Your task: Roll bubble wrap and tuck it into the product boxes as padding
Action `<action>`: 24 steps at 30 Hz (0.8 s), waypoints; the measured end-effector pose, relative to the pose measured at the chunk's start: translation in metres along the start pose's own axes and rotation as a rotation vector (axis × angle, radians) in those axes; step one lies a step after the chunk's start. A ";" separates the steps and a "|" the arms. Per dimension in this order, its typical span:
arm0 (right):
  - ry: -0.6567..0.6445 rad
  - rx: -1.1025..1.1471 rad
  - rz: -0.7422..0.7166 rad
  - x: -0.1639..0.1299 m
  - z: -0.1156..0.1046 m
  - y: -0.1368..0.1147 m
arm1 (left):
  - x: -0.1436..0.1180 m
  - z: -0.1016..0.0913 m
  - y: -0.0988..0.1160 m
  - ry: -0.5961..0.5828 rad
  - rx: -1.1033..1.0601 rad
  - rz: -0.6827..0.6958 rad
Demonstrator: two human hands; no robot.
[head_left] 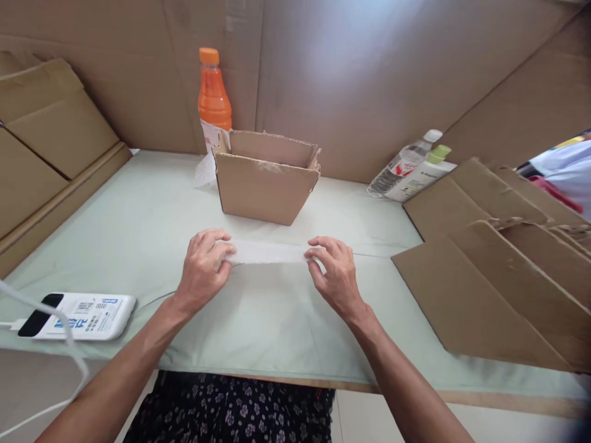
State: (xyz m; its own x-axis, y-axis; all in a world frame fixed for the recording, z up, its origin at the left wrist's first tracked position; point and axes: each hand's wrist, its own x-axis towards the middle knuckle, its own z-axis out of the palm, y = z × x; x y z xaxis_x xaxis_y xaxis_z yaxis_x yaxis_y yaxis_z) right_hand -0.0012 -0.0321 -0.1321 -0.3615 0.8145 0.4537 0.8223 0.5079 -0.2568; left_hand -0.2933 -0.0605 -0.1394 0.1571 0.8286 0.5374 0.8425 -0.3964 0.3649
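At the near left edge of the counter [138, 227], which is covered in a pale green cloth, lies a flat white power bank [78, 316] with blue print and a black end, a white cable [55, 344] looping off it toward the viewer. Stacked brown cardboard sheets [41, 141] lean along the far left.

The left hand [203, 271] rests on the cloth with fingers curled, pinching the left end of a white strip [268, 252] between thumb and fingertips. The strip is long, narrow and thin, looks like paper or tape, and lies stretched flat across the middle of the counter, between the two hands. The right hand [335, 274] grips its right end the same way, fingers bent, thumb underneath.

Just beyond the strip stands a small open cardboard box [265, 184] with ragged top edges; what is inside it cannot be seen. Behind its left corner stands an orange bottle [214, 98] with an orange cap, upright, with crumpled clear plastic at its foot.

Far right, two plastic bottles [410, 169] lie tilted against flattened cardboard pieces [489, 277] that cover the right side of the counter.
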 end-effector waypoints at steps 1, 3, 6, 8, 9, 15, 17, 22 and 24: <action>-0.024 0.028 -0.057 -0.012 -0.003 0.000 | -0.010 -0.005 -0.003 -0.045 -0.022 0.065; -0.189 0.083 -0.139 -0.036 -0.007 0.004 | -0.029 -0.013 -0.008 -0.209 -0.069 0.126; -0.316 0.129 -0.102 -0.057 -0.013 0.010 | -0.046 -0.016 -0.010 -0.302 -0.124 0.068; -0.248 0.126 -0.015 -0.053 -0.015 0.008 | -0.044 -0.011 -0.003 -0.251 -0.132 0.035; -0.218 0.124 0.005 -0.047 -0.014 0.003 | -0.040 -0.007 0.002 -0.233 -0.135 0.040; -0.340 0.144 -0.183 -0.005 0.036 -0.045 | -0.023 0.030 0.015 -0.360 -0.107 0.054; -0.397 0.126 -0.226 -0.005 0.053 -0.051 | -0.027 0.037 0.007 -0.392 -0.098 0.040; -0.359 0.085 -0.179 -0.029 0.054 -0.031 | -0.034 0.039 -0.005 -0.424 -0.133 0.031; -0.302 0.087 -0.122 -0.039 0.046 -0.017 | -0.035 0.035 -0.004 -0.405 -0.155 0.019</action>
State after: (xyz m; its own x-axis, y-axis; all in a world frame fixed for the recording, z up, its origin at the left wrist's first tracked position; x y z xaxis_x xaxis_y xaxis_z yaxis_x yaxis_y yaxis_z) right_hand -0.0210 -0.0600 -0.1848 -0.5793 0.7860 0.2160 0.7290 0.6181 -0.2940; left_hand -0.2838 -0.0736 -0.1862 0.3875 0.8965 0.2148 0.7547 -0.4423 0.4846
